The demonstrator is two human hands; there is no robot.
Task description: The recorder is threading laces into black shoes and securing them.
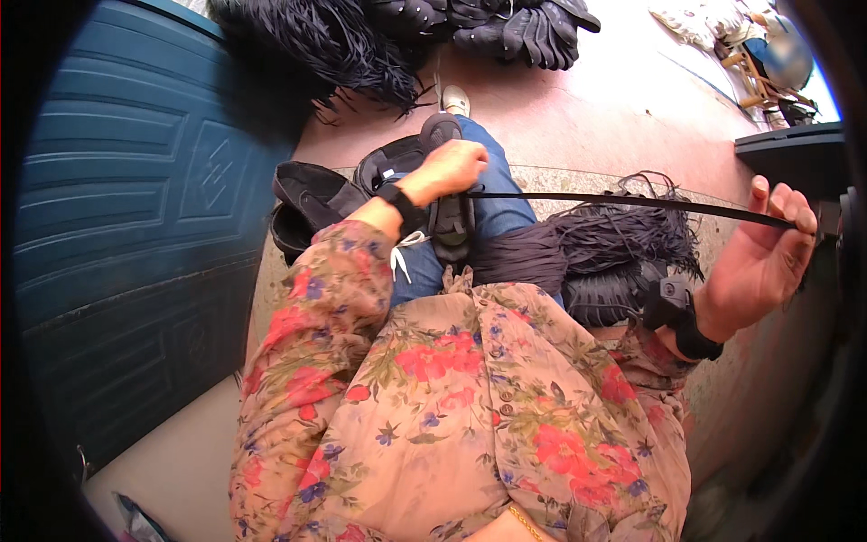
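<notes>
A black shoe [452, 221] lies lengthwise on my lap, over blue jeans. Above its middle is my left hand [452, 170], its fingers curled closed; what they grip is hidden under them. From the shoe a flat black shoelace [596, 198] runs tautly out to the right. Its far end is pinched between the thumb and fingers of my right hand [768, 257], which is held out to the side with the palm turned up. A thick bundle of dark laces [533, 256] drapes across my right thigh.
More black shoes [316, 194] stand left of my legs, beside a blue panelled door [135, 181]. Another dark shoe [610, 294] sits under the laces at right. Ahead lie heaps of black laces [334, 54] and shoe pieces [533, 36]. A dark ledge [790, 154] juts in near my right hand.
</notes>
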